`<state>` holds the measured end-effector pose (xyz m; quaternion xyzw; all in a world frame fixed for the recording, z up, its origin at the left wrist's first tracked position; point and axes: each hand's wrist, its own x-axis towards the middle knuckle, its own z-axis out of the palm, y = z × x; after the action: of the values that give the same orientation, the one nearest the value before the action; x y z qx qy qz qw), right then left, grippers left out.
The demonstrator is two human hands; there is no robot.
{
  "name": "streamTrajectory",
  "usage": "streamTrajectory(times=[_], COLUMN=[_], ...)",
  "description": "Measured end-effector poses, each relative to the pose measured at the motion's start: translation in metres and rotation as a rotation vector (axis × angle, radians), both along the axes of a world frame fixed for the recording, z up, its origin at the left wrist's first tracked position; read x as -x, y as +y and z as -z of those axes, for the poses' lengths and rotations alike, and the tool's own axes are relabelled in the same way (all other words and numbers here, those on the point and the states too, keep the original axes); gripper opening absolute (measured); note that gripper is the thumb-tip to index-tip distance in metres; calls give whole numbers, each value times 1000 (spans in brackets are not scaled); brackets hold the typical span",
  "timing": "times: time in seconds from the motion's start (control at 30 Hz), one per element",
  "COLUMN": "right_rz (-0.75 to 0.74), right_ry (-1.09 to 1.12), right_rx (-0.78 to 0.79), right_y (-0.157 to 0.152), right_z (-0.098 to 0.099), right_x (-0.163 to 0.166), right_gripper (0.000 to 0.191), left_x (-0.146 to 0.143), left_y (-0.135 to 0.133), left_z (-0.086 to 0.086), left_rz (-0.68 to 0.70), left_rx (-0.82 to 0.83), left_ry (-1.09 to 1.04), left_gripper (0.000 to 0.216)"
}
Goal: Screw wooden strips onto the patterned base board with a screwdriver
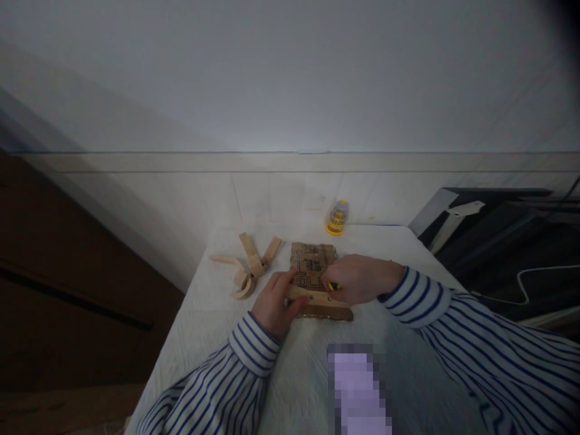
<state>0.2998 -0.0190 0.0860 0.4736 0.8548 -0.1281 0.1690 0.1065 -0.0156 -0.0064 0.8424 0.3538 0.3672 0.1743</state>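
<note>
A pale wooden strip (319,298) lies crosswise on a piece of brown printed cardboard (312,257). My left hand (278,302) holds the strip down at its left end, thumb on the near side and fingers on the far side. In my closed right hand (356,279) is a small yellow-and-black tool (334,286), which looks like a utility knife. It sits just above the strip's right part, and its tip is hidden. Small dark spots show on the strip. Left of the cardboard rests a bundle of curled, looped wooden strips (254,266).
A clear bottle with a yellow base and cap (337,219) stands at the table's back edge by the wall. The table has a white cloth (203,326). Dark panels and a white cable (521,284) are on the right. A blurred-out lilac patch (360,386) lies in front.
</note>
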Motion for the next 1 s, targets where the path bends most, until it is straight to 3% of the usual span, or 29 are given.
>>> streamTrajectory(times=[0.77, 1.0], right_rz=[46, 94], right_ry=[96, 418], right_rx=[26, -124], right_y=[4, -10], right_z=[-6, -29], right_x=[-6, -17], right_gripper=[26, 25], left_x=[1, 2], left_y=[0, -1], left_z=[2, 3], left_rz=[6, 25], left_rx=[-16, -70], left_ry=[2, -6], left_gripper=[44, 34])
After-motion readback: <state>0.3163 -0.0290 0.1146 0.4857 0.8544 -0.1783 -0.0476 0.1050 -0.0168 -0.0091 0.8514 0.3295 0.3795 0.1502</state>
